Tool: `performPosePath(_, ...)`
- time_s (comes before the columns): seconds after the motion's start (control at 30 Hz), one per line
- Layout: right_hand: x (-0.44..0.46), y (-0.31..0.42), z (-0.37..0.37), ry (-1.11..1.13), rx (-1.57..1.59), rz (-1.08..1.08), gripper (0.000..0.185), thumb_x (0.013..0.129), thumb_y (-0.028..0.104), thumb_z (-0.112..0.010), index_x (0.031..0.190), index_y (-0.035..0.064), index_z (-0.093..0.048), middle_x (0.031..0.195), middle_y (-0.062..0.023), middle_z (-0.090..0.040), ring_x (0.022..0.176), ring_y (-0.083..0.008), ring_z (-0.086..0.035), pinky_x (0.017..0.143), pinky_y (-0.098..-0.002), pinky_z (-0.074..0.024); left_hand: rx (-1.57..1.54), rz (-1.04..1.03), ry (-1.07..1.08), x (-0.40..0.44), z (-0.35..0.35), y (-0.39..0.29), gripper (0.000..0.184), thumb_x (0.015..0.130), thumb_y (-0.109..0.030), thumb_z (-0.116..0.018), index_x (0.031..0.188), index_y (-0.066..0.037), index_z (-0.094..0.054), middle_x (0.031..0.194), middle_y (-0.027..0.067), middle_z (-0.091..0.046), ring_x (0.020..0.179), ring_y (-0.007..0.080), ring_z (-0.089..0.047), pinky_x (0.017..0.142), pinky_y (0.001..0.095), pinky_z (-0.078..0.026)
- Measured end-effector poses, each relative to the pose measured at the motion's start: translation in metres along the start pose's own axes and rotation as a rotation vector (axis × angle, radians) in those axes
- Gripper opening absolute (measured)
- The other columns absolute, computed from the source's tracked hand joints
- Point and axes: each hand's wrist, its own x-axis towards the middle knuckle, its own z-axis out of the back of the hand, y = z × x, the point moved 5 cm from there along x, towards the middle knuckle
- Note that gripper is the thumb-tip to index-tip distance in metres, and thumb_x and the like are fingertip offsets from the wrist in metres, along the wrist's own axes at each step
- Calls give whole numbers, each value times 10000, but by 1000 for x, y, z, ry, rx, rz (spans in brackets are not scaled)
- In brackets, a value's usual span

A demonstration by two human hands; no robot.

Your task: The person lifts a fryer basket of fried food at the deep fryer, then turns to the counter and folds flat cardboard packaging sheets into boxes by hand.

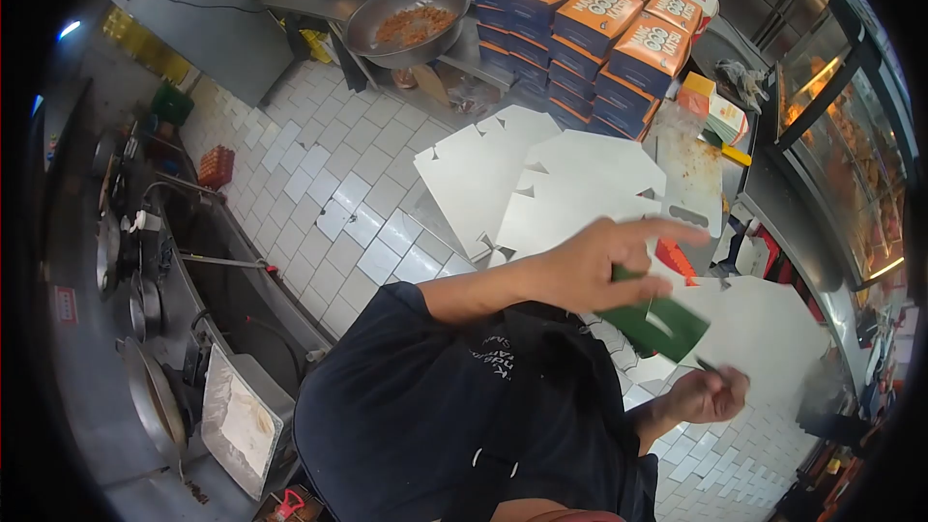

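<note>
My left hand (619, 261) reaches across with its index finger and thumb spread apart, above a dark green flat piece (662, 329) with a pale slit. Nothing shows between those fingers. Lower right, my right hand (710, 396) is closed, and a thin dark tip pokes out by its fingers near the green piece's corner. What it holds is too small to make out. Flat white cardboard box blanks with notched edges (590, 188) lie on the counter beyond my left hand. Another white blank (754, 329) spreads out beside my right hand. A red piece (674, 258) shows under my left fingers.
Stacks of orange and navy printed boxes (599, 14) stand at the back, near a metal bowl of food pieces (406, 24). A cutting board (691, 174) and a glass display case (841, 135) are at right. Pans and a flour-dusted tray (246, 425) line the left.
</note>
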Motion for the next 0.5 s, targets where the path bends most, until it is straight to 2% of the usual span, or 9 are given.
performPosePath(0.03, -1, -2, -7, 239, -122, -93, 319, 837, 259, -809, 805, -5, -632, 622, 18, -455, 655, -109, -478, 674, -262, -431, -2, 6, -2, 1, 1, 0, 333, 883, -121, -706, 642, -23, -499, 1263, 126, -658, 523, 158, -494, 552, 284, -410)
performPosePath(0.07, 1, 0, -10, 480, -320, -194, 219, 859, 170, -783, 887, -17, -672, 619, 24, -438, 635, -100, -457, 690, -264, -434, 64, -63, 92, -1, -7, -3, 279, 879, -151, -718, 686, -30, -557, 1239, 92, -673, 517, 190, -492, 551, 302, -408)
performPosePath(0.17, 1, -6, -28, 406, -245, -210, 155, 845, 75, -772, 942, -24, -702, 614, 29, -431, 606, -88, -427, 662, -250, -400, 176, -155, 203, 1, -17, -7, 213, 860, -237, -750, 794, -51, -672, 1226, 10, -684, 515, 244, -486, 560, 337, -401)
performPosePath(0.2, 0, -9, -29, 345, -183, -185, 192, 798, 37, -794, 962, -19, -712, 648, 16, -474, 579, -83, -404, 605, -234, -361, 179, -231, 202, 3, -15, -10, 216, 862, -244, -748, 805, -50, -673, 1236, 3, -678, 515, 236, -489, 568, 332, -396)
performPosePath(0.27, 3, -4, -33, 435, -191, -170, 236, 784, 39, -801, 996, -13, -711, 681, 4, -500, 573, -82, -402, 582, -227, -349, 183, -307, 192, 7, -18, -8, 220, 863, -252, -747, 815, -49, -674, 1247, -4, -673, 516, 229, -491, 576, 328, -392)
performPosePath(0.3, 3, -1, -38, 516, -201, -158, 281, 771, 41, -809, 1029, -8, -709, 715, -7, -525, 567, -81, -401, 560, -221, -338, 184, -382, 164, 8, -19, -6, 309, 879, -289, -724, 1107, -114, -610, 856, -18, -533, 479, 212, -442, 572, 314, -382)
performPosePath(0.37, 3, -4, -41, 594, -148, -110, 281, 791, 61, -794, 1050, -1, -706, 752, -18, -546, 565, -80, -400, 546, -214, -323, 182, -453, 136, 7, -17, -8, 548, 894, -326, -702, 1398, -178, -546, 466, -33, -393, 443, 195, -392, 567, 301, -372)
performPosePath(0.43, 5, -3, -48, 665, -95, -52, 281, 811, 82, -779, 1070, 6, -702, 790, -29, -566, 562, -78, -400, 532, -207, -307, 194, -420, 175, 11, -16, -10, 550, 890, -338, -706, 1395, -185, -551, 476, -35, -384, 450, 195, -403, 583, 299, -380)
performPosePath(0.5, 10, -2, -54, 703, -190, -84, 253, 853, 185, -761, 986, -15, -681, 788, -31, -574, 562, -69, -388, 502, -223, -274, 210, -428, 144, 13, -11, -8, 547, 884, -346, -710, 1386, -187, -561, 474, -34, -385, 452, 189, -418, 590, 307, -385)
